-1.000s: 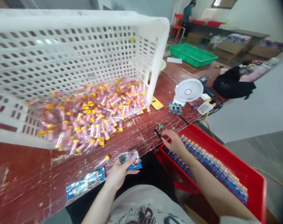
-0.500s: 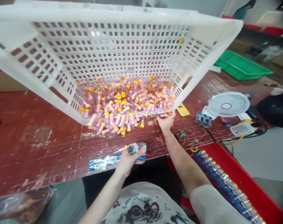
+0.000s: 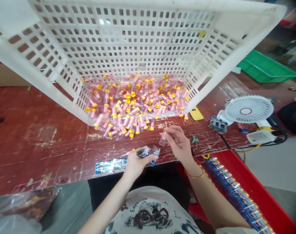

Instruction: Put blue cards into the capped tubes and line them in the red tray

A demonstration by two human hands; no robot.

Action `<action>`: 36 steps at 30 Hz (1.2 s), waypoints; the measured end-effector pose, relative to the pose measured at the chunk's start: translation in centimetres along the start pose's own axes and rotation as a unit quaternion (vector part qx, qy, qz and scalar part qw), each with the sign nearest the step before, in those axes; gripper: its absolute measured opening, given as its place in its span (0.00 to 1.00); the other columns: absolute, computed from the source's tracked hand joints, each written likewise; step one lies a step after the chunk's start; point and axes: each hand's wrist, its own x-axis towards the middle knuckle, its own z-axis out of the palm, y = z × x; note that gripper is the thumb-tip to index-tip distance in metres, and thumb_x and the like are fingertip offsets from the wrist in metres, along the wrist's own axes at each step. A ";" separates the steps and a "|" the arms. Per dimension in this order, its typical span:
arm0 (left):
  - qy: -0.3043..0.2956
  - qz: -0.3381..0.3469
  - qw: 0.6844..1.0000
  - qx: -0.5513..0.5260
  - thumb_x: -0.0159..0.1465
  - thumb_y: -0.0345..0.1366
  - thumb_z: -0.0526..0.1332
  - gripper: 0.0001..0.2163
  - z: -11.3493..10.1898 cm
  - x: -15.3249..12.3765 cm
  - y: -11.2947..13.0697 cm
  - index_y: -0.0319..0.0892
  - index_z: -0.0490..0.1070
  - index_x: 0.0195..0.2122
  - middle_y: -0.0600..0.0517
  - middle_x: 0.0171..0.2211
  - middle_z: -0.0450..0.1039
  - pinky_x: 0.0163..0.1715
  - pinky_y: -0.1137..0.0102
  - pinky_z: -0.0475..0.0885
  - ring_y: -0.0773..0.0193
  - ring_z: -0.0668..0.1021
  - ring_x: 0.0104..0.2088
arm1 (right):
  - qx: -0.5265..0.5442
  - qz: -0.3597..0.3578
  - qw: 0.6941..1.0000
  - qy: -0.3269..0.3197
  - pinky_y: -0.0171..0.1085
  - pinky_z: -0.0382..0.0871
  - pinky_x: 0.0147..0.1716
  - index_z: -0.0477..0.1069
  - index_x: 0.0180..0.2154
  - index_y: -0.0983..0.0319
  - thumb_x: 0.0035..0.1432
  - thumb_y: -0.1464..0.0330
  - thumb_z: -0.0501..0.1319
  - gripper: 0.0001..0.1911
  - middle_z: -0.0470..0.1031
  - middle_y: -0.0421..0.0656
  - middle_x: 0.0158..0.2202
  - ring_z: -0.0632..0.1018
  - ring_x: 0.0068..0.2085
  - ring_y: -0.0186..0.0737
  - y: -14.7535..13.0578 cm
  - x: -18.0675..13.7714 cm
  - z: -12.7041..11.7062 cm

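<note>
My right hand (image 3: 181,146) pinches a small clear tube with pink contents (image 3: 163,139) just above the table's front part. My left hand (image 3: 136,165) is closed on a strip of blue and clear packets (image 3: 110,166), which lies along the table edge and sticks out on both sides of the hand. At the right end of the strip, a dark clear packet (image 3: 154,150) faces the tube, with a small gap between. Beyond both hands, a heap of pink tubes with yellow caps (image 3: 134,109) spills from a tipped white plastic basket (image 3: 77,112).
To the right stand a white fan (image 3: 249,109), a small bundle of blue packets (image 3: 218,124), a yellow phone-shaped thing (image 3: 196,113) and a power strip (image 3: 260,136) with cables. A green tray (image 3: 267,68) lies behind. Below the edge, a red bin (image 3: 265,188) holds rows of blue packets.
My right hand has drawn back from the basket's front edge toward my left hand, bringing a tube with it. My left hand stays on the strip. The camera view has shifted slightly.
</note>
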 end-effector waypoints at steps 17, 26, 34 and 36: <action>0.012 0.118 0.976 0.184 0.51 0.39 0.69 0.08 -0.1 0.8 -1.3 0.40 0.76 0.28 0.53 0.26 0.75 0.33 0.70 0.67 0.60 0.74 0.30 | -0.267 -0.231 0.933 -0.077 0.48 0.72 0.48 0.65 0.52 0.53 0.60 0.75 0.57 0.20 0.69 0.47 0.46 0.73 0.49 0.45 -2.1 -1.4 -0.1; -0.003 0.093 0.988 0.125 0.48 0.42 0.70 0.13 0.0 0.5 -1.2 0.40 0.68 0.21 0.59 0.19 0.62 0.26 0.74 0.63 0.68 0.67 0.23 | 0.012 -0.060 0.997 -0.049 0.42 0.76 0.44 0.67 0.44 0.56 0.58 0.69 0.62 0.11 0.63 0.44 0.46 0.77 0.41 0.38 -0.7 -1.2 0.3; -0.032 0.080 0.992 0.091 0.49 0.42 0.70 0.13 0.2 0.4 -1.2 0.40 0.68 0.21 0.58 0.19 0.65 0.25 0.74 0.62 0.68 0.67 0.23 | 0.036 -0.058 0.995 0.072 0.44 0.76 0.45 0.63 0.47 0.55 0.55 0.69 0.64 0.18 0.64 0.44 0.48 0.77 0.45 0.41 -1.3 -1.3 -0.3; -0.014 0.096 0.989 0.108 0.48 0.42 0.71 0.13 0.2 0.4 -1.3 0.40 0.71 0.22 0.57 0.20 0.68 0.27 0.73 0.63 0.67 0.68 0.24 | 0.004 -0.090 0.994 0.070 0.44 0.76 0.44 0.63 0.48 0.55 0.55 0.71 0.64 0.19 0.60 0.46 0.52 0.77 0.45 0.42 -1.9 -1.6 -0.3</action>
